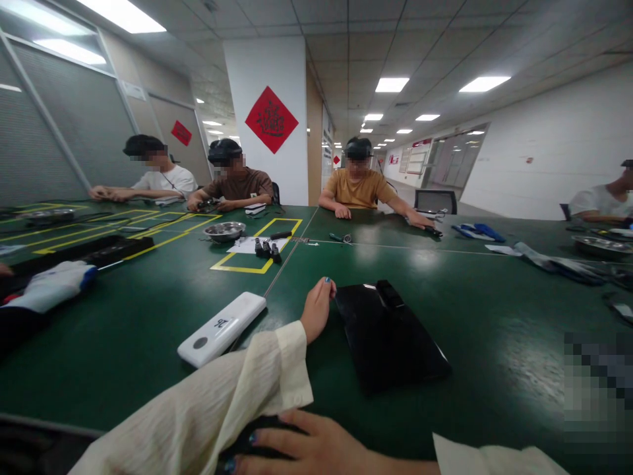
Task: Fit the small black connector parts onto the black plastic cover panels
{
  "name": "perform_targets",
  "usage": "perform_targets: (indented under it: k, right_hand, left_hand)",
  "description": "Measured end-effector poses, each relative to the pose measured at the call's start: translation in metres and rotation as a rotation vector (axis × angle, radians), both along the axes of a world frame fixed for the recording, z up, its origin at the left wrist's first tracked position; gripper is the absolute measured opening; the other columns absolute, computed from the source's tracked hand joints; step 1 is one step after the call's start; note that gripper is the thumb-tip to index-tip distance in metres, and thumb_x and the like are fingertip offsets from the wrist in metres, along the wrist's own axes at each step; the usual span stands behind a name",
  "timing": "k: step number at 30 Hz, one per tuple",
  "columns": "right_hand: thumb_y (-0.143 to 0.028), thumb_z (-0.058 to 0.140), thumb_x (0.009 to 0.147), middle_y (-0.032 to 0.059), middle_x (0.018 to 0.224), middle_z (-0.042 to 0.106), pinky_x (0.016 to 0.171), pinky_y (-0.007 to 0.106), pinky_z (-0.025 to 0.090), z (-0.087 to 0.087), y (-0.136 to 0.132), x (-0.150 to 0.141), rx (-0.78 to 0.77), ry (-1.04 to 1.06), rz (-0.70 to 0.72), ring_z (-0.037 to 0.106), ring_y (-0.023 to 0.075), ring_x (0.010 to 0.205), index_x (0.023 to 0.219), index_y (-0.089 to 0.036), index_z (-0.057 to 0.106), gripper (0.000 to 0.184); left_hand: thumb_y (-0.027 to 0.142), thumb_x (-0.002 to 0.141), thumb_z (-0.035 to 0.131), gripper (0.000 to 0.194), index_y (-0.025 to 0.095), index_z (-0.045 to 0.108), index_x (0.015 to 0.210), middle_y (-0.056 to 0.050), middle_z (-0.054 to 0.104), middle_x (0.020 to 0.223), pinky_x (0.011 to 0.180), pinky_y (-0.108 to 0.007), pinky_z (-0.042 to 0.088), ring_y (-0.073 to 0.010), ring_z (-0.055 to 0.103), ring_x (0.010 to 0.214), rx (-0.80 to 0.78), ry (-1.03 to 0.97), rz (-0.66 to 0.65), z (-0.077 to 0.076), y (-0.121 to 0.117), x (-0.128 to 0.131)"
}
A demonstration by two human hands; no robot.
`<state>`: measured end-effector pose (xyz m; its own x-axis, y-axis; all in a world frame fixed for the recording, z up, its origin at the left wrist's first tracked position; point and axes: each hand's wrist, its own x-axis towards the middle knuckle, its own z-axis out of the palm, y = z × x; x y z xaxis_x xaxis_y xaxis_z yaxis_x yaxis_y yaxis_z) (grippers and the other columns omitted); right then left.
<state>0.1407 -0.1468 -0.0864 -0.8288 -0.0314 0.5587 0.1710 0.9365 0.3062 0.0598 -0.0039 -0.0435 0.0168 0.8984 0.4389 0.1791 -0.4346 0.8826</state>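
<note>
My left hand (319,309) reaches forward over the table, its fingers curled closed at the near-left corner of a flat, glossy black rectangular thing (390,349). Whether the fingertips grip that corner or only lie against it, I cannot tell. A small black block (390,295) sits on the far end of the black thing. Low in the view, my right hand (306,445) is spread with fingers apart, beside my left sleeve and over something dark that is mostly hidden. To the left of my left hand lies a white power bank (222,330) marked 26, with a dark cable by it.
Yellow tape (242,269) marks the green table, with white paper and small black parts (267,249) inside. A metal bowl (225,231), green-handled pliers (340,237) and grey gloves (558,260) lie farther off. A black tray (119,249) is at left. Several people sit around.
</note>
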Motion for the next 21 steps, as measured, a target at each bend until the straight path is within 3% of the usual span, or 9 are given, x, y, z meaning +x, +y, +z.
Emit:
perform_targets:
  k: [2,6,8,10,12,14,17,19,21]
  right_hand:
    - [-0.036,0.041,0.095,-0.0133,0.143,0.04,0.098,0.029,0.044,0.003,-0.007,0.001,-0.02,-0.026,-0.036,0.04,0.0153,0.128,0.109,-0.033,0.063,0.026]
    - [-0.025,0.043,0.094,-0.0044,0.139,0.048,0.105,0.032,0.039,0.036,-0.025,0.017,-0.119,-0.085,-0.085,0.044,0.0178,0.125,0.101,-0.021,0.067,0.026]
    - [-0.024,0.046,0.092,0.0006,0.129,0.057,0.105,0.033,0.038,0.048,-0.041,0.032,-0.14,-0.043,-0.075,0.047,0.0188,0.121,0.102,-0.019,0.066,0.023]
    - [-0.022,0.047,0.091,0.0014,0.106,0.067,0.098,0.03,0.043,0.043,-0.061,0.05,-0.179,0.043,-0.036,0.056,0.0156,0.104,0.1,-0.02,0.065,0.02]
    - [-0.022,0.044,0.093,-0.0022,0.07,0.064,0.08,0.021,0.049,0.018,-0.083,0.067,-0.328,0.075,-0.053,0.057,0.0096,0.071,0.082,-0.022,0.063,0.021]
    - [-0.022,0.045,0.092,-0.0036,0.057,0.056,0.07,0.022,0.049,-0.021,-0.1,0.079,-0.408,0.024,-0.086,0.05,0.0101,0.057,0.074,-0.022,0.058,0.022]
    - [-0.032,0.055,0.083,0.0035,0.083,0.065,0.078,0.031,0.05,-0.08,-0.11,0.085,-0.532,-0.08,-0.341,0.058,0.0184,0.08,0.087,-0.02,0.062,0.015]
    - [-0.026,0.053,0.081,0.0075,0.109,0.064,0.093,0.035,0.046,-0.109,-0.107,0.083,-0.649,-0.097,-0.529,0.056,0.0221,0.103,0.106,-0.018,0.062,0.028]
    - [-0.018,0.048,0.08,0.0082,0.123,0.059,0.102,0.037,0.039,-0.13,-0.1,0.076,-0.696,-0.086,-0.613,0.05,0.0225,0.116,0.118,-0.018,0.059,0.039]
  left_hand:
    - [0.045,0.092,0.029,0.037,0.02,0.044,0.069,0.002,0.042,0.065,0.063,-0.026,0.037,-0.0133,0.043,0.064,0.006,0.012,0.002,-0.001,0.001,0.0]
    - [0.039,0.094,0.027,0.035,0.02,0.043,0.07,0.002,0.043,0.065,0.064,-0.025,0.036,-0.0128,0.043,0.064,0.068,0.056,0.026,0.003,-0.002,-0.005]
    - [0.038,0.094,0.028,0.034,0.02,0.043,0.07,0.002,0.043,0.066,0.064,-0.024,0.036,-0.0126,0.043,0.065,0.098,0.083,0.015,0.007,-0.006,-0.009]
    - [0.037,0.095,0.027,0.033,0.02,0.043,0.072,0.002,0.043,0.067,0.064,-0.024,0.036,-0.0124,0.044,0.065,0.11,0.095,0.011,0.011,-0.013,-0.015]
    - [0.036,0.095,0.027,0.033,0.02,0.043,0.072,0.002,0.044,0.067,0.065,-0.024,0.037,-0.0123,0.044,0.066,0.122,0.118,0.0,0.013,-0.019,-0.019]
    - [0.034,0.095,0.028,0.032,0.02,0.043,0.071,0.002,0.044,0.066,0.065,-0.023,0.037,-0.0121,0.045,0.065,0.129,0.144,-0.002,0.014,-0.025,-0.022]
    - [0.031,0.095,0.028,0.032,0.02,0.043,0.069,0.002,0.043,0.065,0.064,-0.023,0.035,-0.0117,0.044,0.064,0.131,0.17,0.019,0.014,-0.027,-0.022]
    - [0.031,0.095,0.028,0.032,0.02,0.042,0.069,0.003,0.042,0.064,0.064,-0.023,0.035,-0.0117,0.043,0.063,0.125,0.182,0.029,0.013,-0.026,-0.02]
    - [0.032,0.095,0.027,0.033,0.02,0.043,0.069,0.003,0.042,0.064,0.063,-0.024,0.034,-0.0118,0.043,0.063,0.125,0.19,0.025,0.013,-0.024,-0.02]
